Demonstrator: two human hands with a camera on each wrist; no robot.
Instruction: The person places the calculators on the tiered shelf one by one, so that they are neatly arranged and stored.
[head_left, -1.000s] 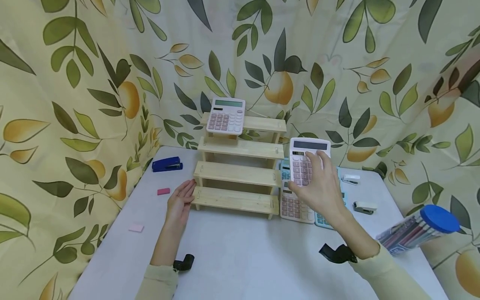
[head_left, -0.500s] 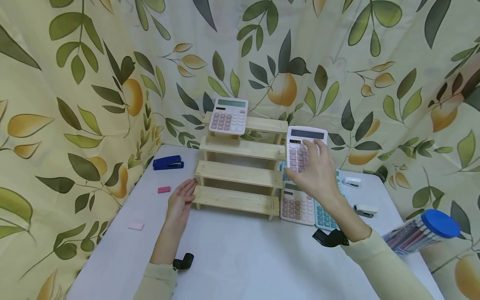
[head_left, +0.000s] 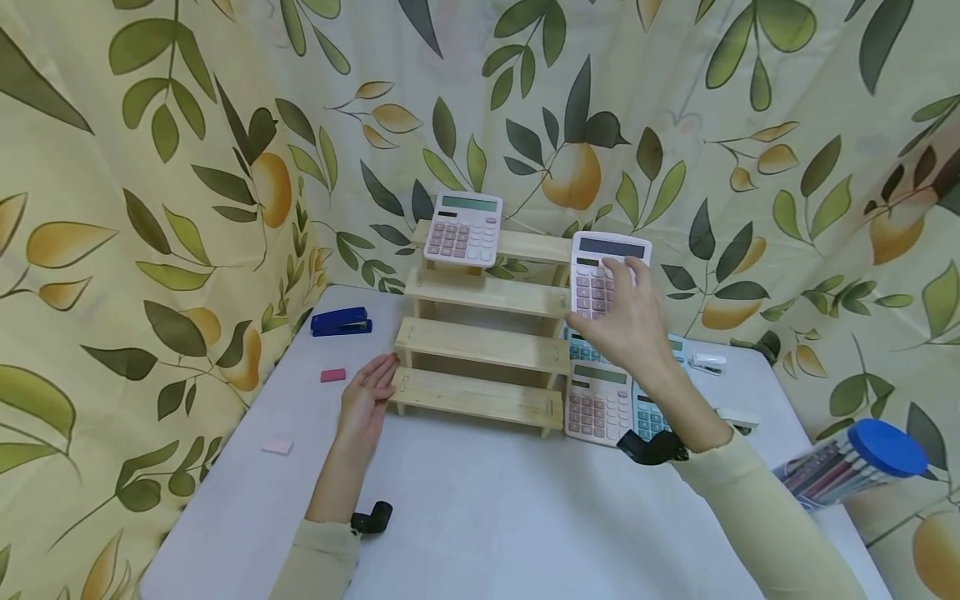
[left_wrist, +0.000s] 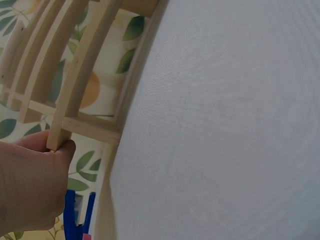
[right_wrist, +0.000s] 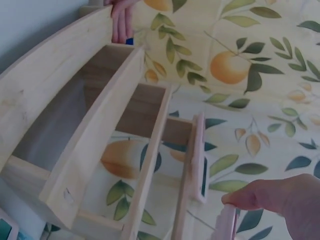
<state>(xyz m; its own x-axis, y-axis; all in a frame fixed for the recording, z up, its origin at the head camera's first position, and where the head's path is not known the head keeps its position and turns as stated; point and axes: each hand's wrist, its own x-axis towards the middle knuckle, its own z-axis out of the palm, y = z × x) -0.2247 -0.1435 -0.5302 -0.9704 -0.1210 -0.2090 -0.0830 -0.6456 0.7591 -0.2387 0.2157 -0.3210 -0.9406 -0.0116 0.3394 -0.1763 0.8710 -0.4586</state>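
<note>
My right hand (head_left: 626,321) holds a pink calculator (head_left: 606,268) in the air, beside the right end of the wooden stepped shelf (head_left: 483,346), near its upper steps. In the right wrist view my fingertips (right_wrist: 260,197) pinch the calculator's edge (right_wrist: 225,224) close to the shelf (right_wrist: 90,140). My left hand (head_left: 365,400) rests flat on the table, its fingers touching the left end of the shelf's bottom step; the left wrist view shows the fingers (left_wrist: 35,175) against the shelf (left_wrist: 75,90). Another pink calculator (head_left: 463,230) stands on the top step.
On the white table (head_left: 487,517), a pink calculator (head_left: 596,404) and a teal one (head_left: 651,415) lie right of the shelf. A blue stapler (head_left: 341,322) and two pink erasers (head_left: 333,376) lie left. Small white staplers (head_left: 707,362) and a blue-lidded pen jar (head_left: 851,462) are right.
My right hand has lifted the pink calculator up and slightly left, from above the other calculators to the level of the shelf's upper steps. My left hand has stayed at the bottom step.
</note>
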